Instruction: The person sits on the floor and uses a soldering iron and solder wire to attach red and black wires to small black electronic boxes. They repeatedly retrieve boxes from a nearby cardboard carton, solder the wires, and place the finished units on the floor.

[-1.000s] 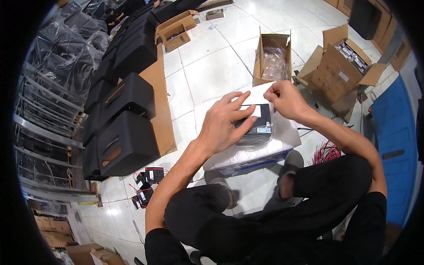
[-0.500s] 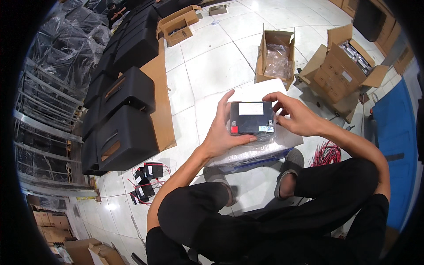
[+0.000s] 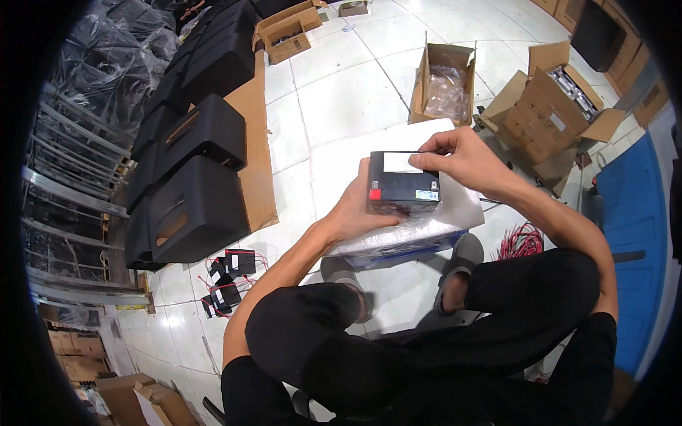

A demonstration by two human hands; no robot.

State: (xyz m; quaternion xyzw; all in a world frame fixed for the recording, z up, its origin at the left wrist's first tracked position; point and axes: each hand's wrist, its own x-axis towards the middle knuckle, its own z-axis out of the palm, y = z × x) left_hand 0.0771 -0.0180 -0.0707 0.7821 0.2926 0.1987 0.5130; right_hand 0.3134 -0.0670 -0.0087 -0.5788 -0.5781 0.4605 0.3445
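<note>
A black battery (image 3: pixel 403 187) with a red terminal mark and a white label (image 3: pixel 399 162) rests on a block covered in white foam sheet (image 3: pixel 458 216). My left hand (image 3: pixel 353 213) is closed round the battery's left side, with the thumb along its near face. My right hand (image 3: pixel 469 163) has thumb and fingers pinched together at the label's right end, over the battery's far right corner. Clear plastic film shows around the battery's lower near side.
Several small black batteries with red wires (image 3: pixel 229 277) lie on the floor at left. Black casings (image 3: pixel 202 206) stand on cardboard behind them. Open cartons (image 3: pixel 446 85) are ahead and to the right. A red-and-black wire bundle (image 3: pixel 521 243) lies by my right foot.
My right hand has moved from the battery's right side onto its top, thumb on the label's right end. The battery is tilted slightly differently, showing more of its near face.
</note>
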